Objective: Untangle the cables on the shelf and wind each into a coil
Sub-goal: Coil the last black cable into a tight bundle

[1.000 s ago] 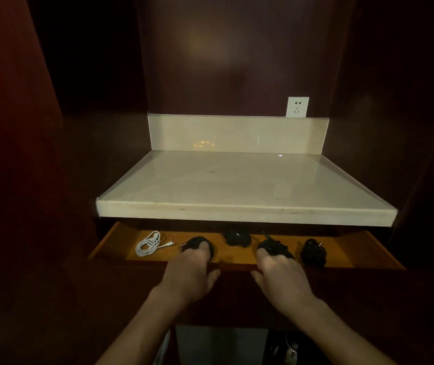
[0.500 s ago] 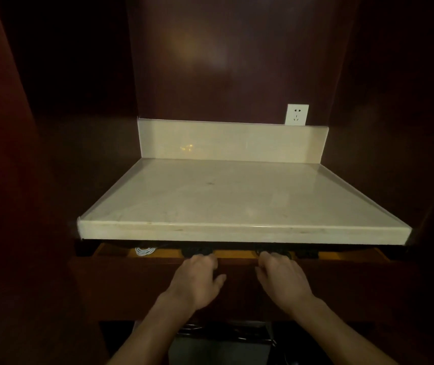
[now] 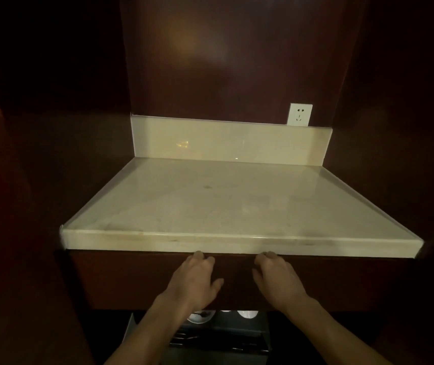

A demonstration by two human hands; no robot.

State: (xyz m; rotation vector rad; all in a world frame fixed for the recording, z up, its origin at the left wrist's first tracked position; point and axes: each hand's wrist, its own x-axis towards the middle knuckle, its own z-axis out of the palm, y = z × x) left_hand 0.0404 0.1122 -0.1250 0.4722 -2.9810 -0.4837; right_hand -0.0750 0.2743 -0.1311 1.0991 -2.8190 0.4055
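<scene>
No cable shows now; the coils lie hidden inside the closed drawer. My left hand (image 3: 193,279) and my right hand (image 3: 276,279) both press flat against the dark wooden drawer front (image 3: 136,280), fingertips at its top edge just under the pale stone shelf (image 3: 226,206). Neither hand holds anything.
Dark wooden cabinet walls close in on both sides. A white wall socket (image 3: 300,114) sits above the stone backsplash (image 3: 223,140) at the back right. Below the drawer, a lower compartment (image 3: 221,333) holds white cups and dark items.
The drawer with the coiled cables slid in from open to fully shut under both hands. The cables went out of sight beneath the shelf.
</scene>
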